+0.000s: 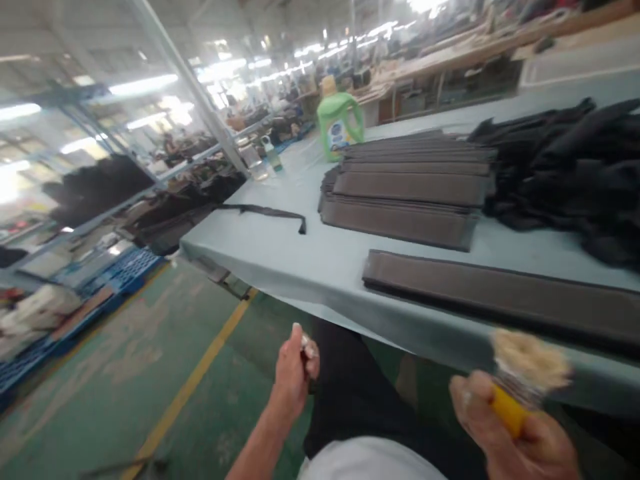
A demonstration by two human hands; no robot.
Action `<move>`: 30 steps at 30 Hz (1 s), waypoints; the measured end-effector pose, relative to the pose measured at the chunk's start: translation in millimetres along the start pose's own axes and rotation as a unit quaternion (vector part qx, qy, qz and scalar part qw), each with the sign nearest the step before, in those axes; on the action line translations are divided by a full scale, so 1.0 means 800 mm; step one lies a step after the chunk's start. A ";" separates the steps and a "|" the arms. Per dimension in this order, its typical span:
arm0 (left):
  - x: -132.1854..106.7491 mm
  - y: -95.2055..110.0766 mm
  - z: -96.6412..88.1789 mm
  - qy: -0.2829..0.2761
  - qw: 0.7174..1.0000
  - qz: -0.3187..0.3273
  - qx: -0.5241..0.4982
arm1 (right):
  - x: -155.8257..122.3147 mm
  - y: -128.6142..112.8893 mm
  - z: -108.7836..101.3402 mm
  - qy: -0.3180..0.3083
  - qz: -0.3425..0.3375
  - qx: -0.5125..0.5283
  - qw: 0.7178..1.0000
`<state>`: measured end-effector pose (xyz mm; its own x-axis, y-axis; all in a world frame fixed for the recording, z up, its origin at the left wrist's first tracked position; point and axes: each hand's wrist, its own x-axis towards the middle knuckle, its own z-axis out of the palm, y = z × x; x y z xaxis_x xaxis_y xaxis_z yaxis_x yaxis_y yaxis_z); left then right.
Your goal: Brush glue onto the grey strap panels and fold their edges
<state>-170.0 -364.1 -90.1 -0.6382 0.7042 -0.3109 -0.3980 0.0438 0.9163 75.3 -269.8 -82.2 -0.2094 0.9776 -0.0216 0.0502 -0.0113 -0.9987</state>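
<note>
My right hand [515,437] grips a paintbrush by its yellow handle [509,408], with the pale, clumped bristles [533,360] pointing up near the table's front edge. Below that edge, to the left, my left hand [296,367] is closed, thumb up and fingers curled. A whitish spot shows at its fingertips; whether it holds anything I cannot make out. Nearest the brush lies a long stack of dark grey-brown strips [490,290] along the edge. Behind it are several layered piles of similar strips [405,190].
A light blue-green covered table [280,257] carries a black fabric heap [570,167], a green jug [339,123], a small bottle [271,155] and a thin black strip [265,211]. A metal pole [195,87] rises behind. Blue pallets [125,270] stand on the floor at left.
</note>
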 end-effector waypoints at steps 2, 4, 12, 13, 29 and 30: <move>0.027 -0.020 -0.069 0.100 0.995 -0.015 -0.022 | 0.005 -0.022 0.042 -0.064 -0.021 -0.044 0.997; 0.056 -0.045 -0.117 0.174 0.983 -0.036 -0.049 | 0.007 -0.034 0.083 -0.121 -0.043 -0.063 0.990; 0.187 -0.065 -0.151 0.185 0.944 -0.047 -0.269 | 0.027 0.013 0.197 -0.308 -0.060 -0.107 0.944; 0.199 -0.057 -0.151 0.171 0.938 -0.029 -0.301 | 0.031 0.020 0.209 -0.325 -0.052 -0.105 0.939; 0.205 0.030 -0.155 0.103 0.905 0.079 -0.405 | 0.081 0.031 0.339 -0.251 -0.028 -0.067 0.965; 0.206 0.030 -0.165 0.117 0.906 0.080 -0.398 | 0.089 0.016 0.334 -0.236 -0.080 -0.085 0.965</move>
<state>-371.7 -341.0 -152.5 -0.8149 0.4835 -0.3198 -0.5780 -0.6364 0.5108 -199.6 -256.2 -109.2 -0.6463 0.7596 0.0723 0.1324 0.2050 -0.9698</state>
